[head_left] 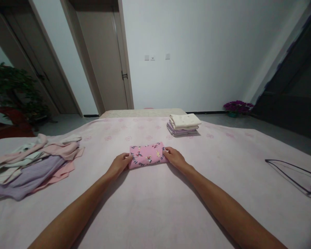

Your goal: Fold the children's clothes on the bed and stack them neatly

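A small pink printed garment (147,155), folded into a compact rectangle, lies on the pale pink bed cover (155,207) in front of me. My left hand (120,164) grips its left edge with curled fingers. My right hand (174,157) grips its right edge the same way. Both arms reach straight forward over the cover.
A loose heap of pink, white and lilac clothes (31,162) lies at the left. A neat stack of folded clothes (184,124) sits at the far side. A dark clothes hanger (295,174) lies at the right. Doors, a plant (12,90) and flowers (237,107) stand beyond.
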{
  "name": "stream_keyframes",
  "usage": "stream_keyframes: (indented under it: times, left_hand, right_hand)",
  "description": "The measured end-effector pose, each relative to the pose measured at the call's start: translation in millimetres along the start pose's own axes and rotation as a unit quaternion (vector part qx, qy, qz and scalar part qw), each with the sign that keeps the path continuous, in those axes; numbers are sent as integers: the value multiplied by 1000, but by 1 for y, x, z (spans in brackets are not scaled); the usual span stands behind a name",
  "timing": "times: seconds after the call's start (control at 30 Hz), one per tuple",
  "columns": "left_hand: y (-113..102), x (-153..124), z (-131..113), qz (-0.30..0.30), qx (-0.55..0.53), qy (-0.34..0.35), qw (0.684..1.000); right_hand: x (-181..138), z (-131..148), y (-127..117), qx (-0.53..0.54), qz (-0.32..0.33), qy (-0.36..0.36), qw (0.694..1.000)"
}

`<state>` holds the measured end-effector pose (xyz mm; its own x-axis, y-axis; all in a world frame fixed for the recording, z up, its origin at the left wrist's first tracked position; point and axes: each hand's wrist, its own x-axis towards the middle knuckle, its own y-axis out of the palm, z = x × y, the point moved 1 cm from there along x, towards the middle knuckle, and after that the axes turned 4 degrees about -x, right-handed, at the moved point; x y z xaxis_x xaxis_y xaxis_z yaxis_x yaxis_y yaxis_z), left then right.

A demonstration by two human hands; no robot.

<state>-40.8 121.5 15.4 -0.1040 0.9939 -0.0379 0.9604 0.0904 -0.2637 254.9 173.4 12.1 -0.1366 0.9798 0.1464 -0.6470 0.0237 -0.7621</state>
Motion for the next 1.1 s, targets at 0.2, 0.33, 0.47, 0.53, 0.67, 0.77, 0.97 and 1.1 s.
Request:
stream_keyframes:
  times: [0.2, 0.33, 0.47, 0.53, 0.67, 0.77, 0.97, 1.1]
  left_hand:
    - [2, 3, 8, -46, 61, 53, 996]
    - [-4, 4, 2, -43, 184, 43, 981]
    - [-4, 7, -9, -85, 327, 119, 934]
    - [7, 8, -14, -89, 363, 208, 904]
    - [44, 11, -17, -17, 441, 278, 853]
    - [59, 13, -15, 9, 495, 230, 838]
    - [50, 17, -11, 33, 529, 176, 830]
    - [46, 20, -10, 27, 518, 157, 841]
  right_hand:
    - [-6, 4, 5, 26, -39, 42, 998]
    - [-12, 7, 1, -36, -39, 37, 998]
    - [-17, 18, -7, -116, -85, -25, 989]
    - [-15, 31, -6, -160, -100, -92, 978]
    - [-5, 60, 11, -216, -24, -196, 956]
    - [5, 67, 25, -245, 43, -202, 947]
    - [17, 50, 33, -250, 109, -137, 952]
    - [20, 44, 28, -226, 128, -108, 959]
